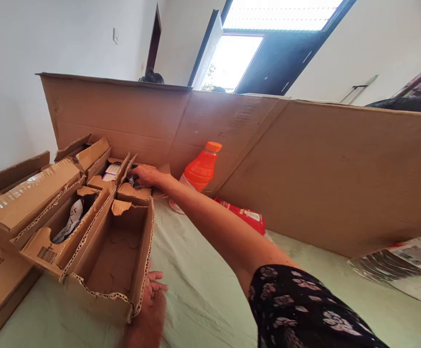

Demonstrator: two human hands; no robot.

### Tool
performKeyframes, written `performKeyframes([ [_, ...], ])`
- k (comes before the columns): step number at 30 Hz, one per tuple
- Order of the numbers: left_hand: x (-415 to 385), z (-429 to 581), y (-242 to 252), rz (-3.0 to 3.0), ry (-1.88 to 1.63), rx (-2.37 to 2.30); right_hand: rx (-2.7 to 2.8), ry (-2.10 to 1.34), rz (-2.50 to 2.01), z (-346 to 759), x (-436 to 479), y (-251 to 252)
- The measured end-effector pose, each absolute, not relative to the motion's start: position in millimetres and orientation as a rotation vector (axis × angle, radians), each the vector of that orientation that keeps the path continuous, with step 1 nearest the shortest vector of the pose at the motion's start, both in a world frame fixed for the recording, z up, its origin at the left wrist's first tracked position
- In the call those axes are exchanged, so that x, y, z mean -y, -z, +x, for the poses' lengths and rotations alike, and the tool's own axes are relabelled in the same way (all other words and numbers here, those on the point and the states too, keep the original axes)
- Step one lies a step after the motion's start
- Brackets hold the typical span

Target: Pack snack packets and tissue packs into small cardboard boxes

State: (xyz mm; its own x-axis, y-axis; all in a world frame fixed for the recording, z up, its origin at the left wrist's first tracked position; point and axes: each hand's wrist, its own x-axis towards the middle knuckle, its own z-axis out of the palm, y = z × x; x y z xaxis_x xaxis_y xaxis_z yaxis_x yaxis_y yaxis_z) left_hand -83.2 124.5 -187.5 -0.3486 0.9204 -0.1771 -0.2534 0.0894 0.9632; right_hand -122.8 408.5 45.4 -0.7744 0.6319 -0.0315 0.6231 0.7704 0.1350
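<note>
My right hand [144, 175] reaches far forward to a small open cardboard box [134, 193]. Its fingers are bent at the box's opening, and what they hold is hidden. My left hand [152, 297] is low in view, beside the right wall of an empty torn cardboard box [114, 256], with its fingers curled against that wall. An orange bottle [200, 170] with an orange cap leans just right of my right hand. A red packet [248, 216] lies under my forearm.
A tall cardboard sheet [304, 169] stands as a wall across the back. Several more open boxes [56, 217] with white items line up at the left. A plastic-wrapped printed pack [406, 266] lies at the right. A pale green cloth [203, 290] covers the surface.
</note>
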Motion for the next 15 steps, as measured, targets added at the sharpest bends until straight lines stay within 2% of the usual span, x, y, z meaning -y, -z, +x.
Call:
performKeyframes([
  [15,-124.4,-81.9,193.0,0.811,-1.562,-1.394,-2.884,-0.178,1.020,-122.3,-408.8,-35.0],
])
